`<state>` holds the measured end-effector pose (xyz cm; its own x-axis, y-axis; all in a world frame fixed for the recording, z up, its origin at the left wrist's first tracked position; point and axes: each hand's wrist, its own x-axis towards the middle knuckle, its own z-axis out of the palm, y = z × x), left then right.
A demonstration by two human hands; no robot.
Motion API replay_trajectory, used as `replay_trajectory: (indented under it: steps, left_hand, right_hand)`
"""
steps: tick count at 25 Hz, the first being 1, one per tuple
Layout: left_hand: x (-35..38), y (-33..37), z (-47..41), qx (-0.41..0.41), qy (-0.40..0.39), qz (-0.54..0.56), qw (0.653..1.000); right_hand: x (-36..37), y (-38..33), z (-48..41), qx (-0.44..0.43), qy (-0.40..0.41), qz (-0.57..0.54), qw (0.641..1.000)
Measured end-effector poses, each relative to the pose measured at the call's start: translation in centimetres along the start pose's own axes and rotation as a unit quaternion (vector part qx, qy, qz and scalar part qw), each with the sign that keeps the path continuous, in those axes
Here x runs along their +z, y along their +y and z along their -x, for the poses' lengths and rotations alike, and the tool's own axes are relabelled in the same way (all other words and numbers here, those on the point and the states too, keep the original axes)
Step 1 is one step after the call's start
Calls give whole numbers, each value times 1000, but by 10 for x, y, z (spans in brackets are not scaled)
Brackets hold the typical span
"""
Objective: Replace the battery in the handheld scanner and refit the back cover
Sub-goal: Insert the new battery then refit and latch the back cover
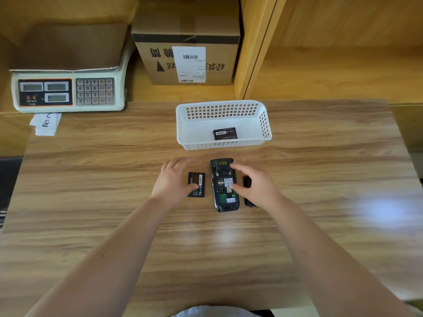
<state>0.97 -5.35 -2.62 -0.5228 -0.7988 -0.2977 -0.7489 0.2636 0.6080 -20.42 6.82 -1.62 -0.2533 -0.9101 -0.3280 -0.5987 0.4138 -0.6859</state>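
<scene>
The black handheld scanner (223, 186) lies face down mid-table with its back off, so the empty battery bay and green circuit board show. Just left of it a black battery (196, 185) lies flat. My left hand (174, 179) hovers over that battery's left edge with fingers spread and the thumb tip touching it. My right hand (254, 181) is open above the scanner's right side, thumb and forefinger reaching over the bay. The black back cover (247, 191) lies right of the scanner, mostly hidden under my right hand. A second black battery (225, 133) lies in the white basket (263, 124).
The basket stands just behind the scanner. A weighing scale (68, 90) sits at the back left with paper slips (45, 123) below it. A cardboard box (187, 53) stands on the shelf behind. Wooden shelving runs along the back right.
</scene>
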Motion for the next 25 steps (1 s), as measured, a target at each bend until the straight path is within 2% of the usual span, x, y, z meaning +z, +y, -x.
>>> replay_trajectory:
  steps: [6,15,20,22,23,25]
  left_hand:
    - [21,-16,2,-15,-112,-80,990]
    - [26,-16,8,-6,-88,-74,993]
    - [22,3,23,10,-83,-13,996]
    - [17,17,27,38,-71,19,997]
    - [14,24,29,53,-68,35,996]
    - [10,35,30,80,-62,64,993]
  right_hand:
    - [25,13,14,25,14,-15,999]
    - [35,7,23,41,13,-33,999]
    - [38,0,26,15,36,-20,999]
    - [38,-10,25,50,66,-102,991]
    - [36,-17,24,92,72,-200,973]
    - [35,-31,20,162,45,-404,899]
